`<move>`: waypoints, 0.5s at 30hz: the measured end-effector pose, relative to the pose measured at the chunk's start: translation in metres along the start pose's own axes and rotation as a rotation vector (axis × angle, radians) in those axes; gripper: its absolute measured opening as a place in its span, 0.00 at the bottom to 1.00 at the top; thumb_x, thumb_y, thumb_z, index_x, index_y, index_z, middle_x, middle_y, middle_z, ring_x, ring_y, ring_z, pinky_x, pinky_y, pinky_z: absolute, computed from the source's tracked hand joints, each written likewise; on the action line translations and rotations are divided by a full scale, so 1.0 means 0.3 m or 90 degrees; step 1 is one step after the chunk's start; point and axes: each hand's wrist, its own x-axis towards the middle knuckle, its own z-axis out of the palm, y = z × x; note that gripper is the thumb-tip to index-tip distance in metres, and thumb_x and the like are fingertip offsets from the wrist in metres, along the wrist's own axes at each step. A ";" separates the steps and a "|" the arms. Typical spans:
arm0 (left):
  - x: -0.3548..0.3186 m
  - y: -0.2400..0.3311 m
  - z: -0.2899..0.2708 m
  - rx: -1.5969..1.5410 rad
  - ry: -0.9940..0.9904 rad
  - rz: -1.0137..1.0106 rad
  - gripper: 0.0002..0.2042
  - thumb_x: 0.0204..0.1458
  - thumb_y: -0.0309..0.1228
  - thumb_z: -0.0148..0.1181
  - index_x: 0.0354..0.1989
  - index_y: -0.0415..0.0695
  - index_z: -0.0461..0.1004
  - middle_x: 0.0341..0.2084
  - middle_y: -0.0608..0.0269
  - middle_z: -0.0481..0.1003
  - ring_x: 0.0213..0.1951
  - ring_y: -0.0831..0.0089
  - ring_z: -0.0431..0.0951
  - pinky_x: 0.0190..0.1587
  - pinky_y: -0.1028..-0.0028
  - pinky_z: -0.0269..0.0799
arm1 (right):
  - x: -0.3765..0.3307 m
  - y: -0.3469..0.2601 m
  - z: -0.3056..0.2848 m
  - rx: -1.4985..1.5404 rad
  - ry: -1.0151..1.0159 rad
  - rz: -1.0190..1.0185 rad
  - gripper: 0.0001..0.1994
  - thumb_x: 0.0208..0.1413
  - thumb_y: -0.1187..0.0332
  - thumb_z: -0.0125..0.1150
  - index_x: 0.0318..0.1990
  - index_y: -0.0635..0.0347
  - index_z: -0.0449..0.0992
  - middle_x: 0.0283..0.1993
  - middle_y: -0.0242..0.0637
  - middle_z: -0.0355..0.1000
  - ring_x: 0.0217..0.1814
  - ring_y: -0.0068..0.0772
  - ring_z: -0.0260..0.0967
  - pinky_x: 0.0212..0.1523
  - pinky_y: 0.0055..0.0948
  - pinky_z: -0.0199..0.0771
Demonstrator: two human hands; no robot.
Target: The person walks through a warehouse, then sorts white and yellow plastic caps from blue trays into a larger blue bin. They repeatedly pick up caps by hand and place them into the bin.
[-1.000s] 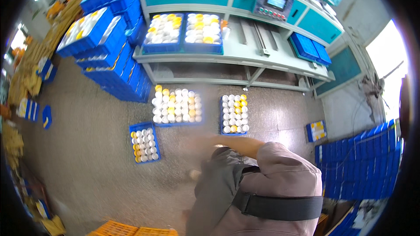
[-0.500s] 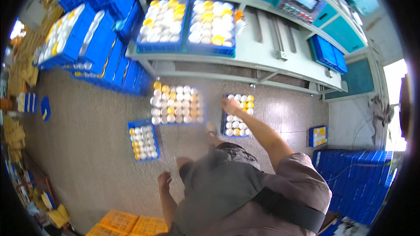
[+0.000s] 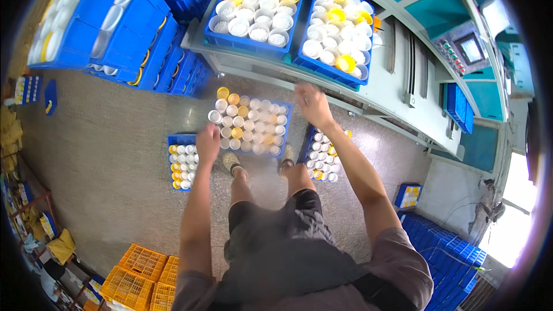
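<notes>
My left hand is curled into a fist beside the left edge of a blue crate in front of my feet. White and yellow cups fill that crate in rows, mouths up. Nothing shows in the fist. Slightly blurred, my right hand hovers past the crate's far right corner, near the bench edge; its fingers are partly bent and I see no object in them. Two more blue crates of cups flank the middle one: a small one at left, another at right, partly under my right forearm.
On the grey bench stand two blue crates of cups holding white pieces. Stacked blue crates rise at far left. Yellow crates sit at lower left, flat blue stacks at lower right. A control panel is at upper right.
My body has turned and both feet now show before the middle crate. My left hand rose from low down to that crate's left side. My right hand left the right crate and moved toward the bench.
</notes>
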 end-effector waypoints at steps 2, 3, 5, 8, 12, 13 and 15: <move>0.299 0.139 -0.016 0.029 0.182 0.118 0.13 0.54 0.31 0.56 0.46 0.41 0.73 0.40 0.47 0.75 0.43 0.48 0.73 0.46 0.55 0.68 | 0.231 -0.052 0.052 -0.114 0.040 -0.062 0.17 0.52 0.69 0.61 0.50 0.56 0.71 0.42 0.44 0.74 0.47 0.48 0.70 0.47 0.42 0.69; 0.437 0.201 -0.026 0.063 0.214 0.161 0.17 0.53 0.31 0.58 0.50 0.39 0.70 0.42 0.46 0.74 0.44 0.48 0.71 0.48 0.56 0.68 | 0.328 -0.073 0.082 -0.180 0.054 -0.111 0.21 0.52 0.65 0.61 0.54 0.53 0.68 0.46 0.42 0.73 0.52 0.49 0.67 0.52 0.45 0.66; 0.669 0.300 -0.042 0.151 0.297 0.281 0.23 0.52 0.32 0.60 0.54 0.36 0.65 0.42 0.45 0.72 0.44 0.48 0.70 0.51 0.58 0.65 | 0.480 -0.102 0.158 -0.282 0.030 -0.042 0.21 0.54 0.58 0.60 0.56 0.49 0.70 0.49 0.44 0.73 0.54 0.47 0.67 0.51 0.46 0.64; 0.893 0.379 -0.013 0.324 0.299 0.260 0.20 0.51 0.37 0.60 0.49 0.38 0.69 0.41 0.49 0.75 0.46 0.52 0.72 0.46 0.59 0.71 | 0.575 -0.081 0.223 -0.379 -0.069 -0.050 0.16 0.53 0.50 0.60 0.42 0.49 0.77 0.39 0.41 0.76 0.49 0.40 0.71 0.51 0.40 0.64; 1.002 0.384 0.025 0.338 0.221 0.152 0.13 0.50 0.39 0.59 0.35 0.42 0.78 0.35 0.53 0.78 0.44 0.55 0.76 0.44 0.59 0.75 | 0.614 -0.011 0.248 -0.340 -0.134 -0.091 0.22 0.50 0.45 0.62 0.39 0.55 0.78 0.31 0.45 0.77 0.39 0.48 0.75 0.45 0.43 0.71; 1.021 0.383 0.024 0.327 0.188 0.096 0.12 0.50 0.38 0.59 0.33 0.42 0.79 0.34 0.52 0.79 0.42 0.54 0.77 0.43 0.58 0.76 | 0.626 -0.001 0.250 -0.333 -0.154 -0.099 0.23 0.49 0.44 0.62 0.38 0.56 0.78 0.30 0.45 0.77 0.38 0.48 0.76 0.43 0.42 0.73; 1.039 0.390 0.007 0.319 0.152 0.042 0.10 0.50 0.37 0.57 0.32 0.44 0.80 0.30 0.50 0.79 0.36 0.50 0.80 0.39 0.56 0.76 | 0.652 0.006 0.243 -0.358 -0.176 -0.136 0.24 0.48 0.43 0.63 0.32 0.59 0.78 0.28 0.44 0.76 0.33 0.46 0.76 0.35 0.39 0.76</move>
